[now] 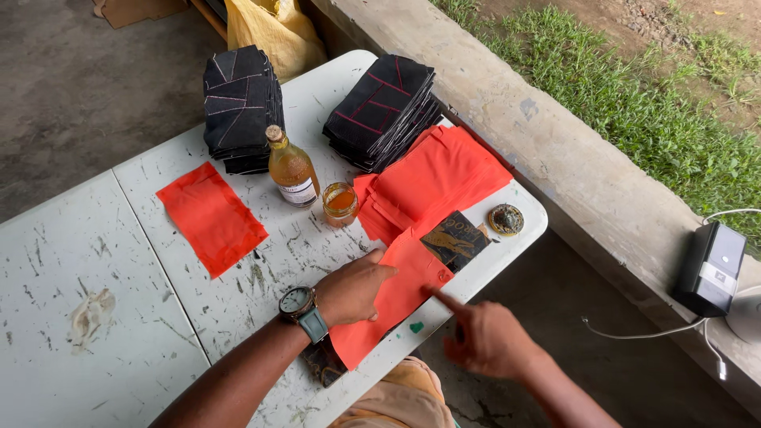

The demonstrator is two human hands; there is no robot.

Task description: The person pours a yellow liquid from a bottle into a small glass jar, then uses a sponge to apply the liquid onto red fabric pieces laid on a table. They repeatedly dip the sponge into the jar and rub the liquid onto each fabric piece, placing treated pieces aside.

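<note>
Hands on the orange cloth
Left hand flat on it, fingers together; right hand w/ index finger out touching its edge. Cloth lies just below the jar & bottle

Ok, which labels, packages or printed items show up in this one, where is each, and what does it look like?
Bottle label: pale band low on the amber glass bottle, table centre.
Printed dark card: black with gold markings, half under orange fabric near the table's right edge.
Black box: on the concrete ledge at right, with a small white sticker.
No screens visible.
</note>
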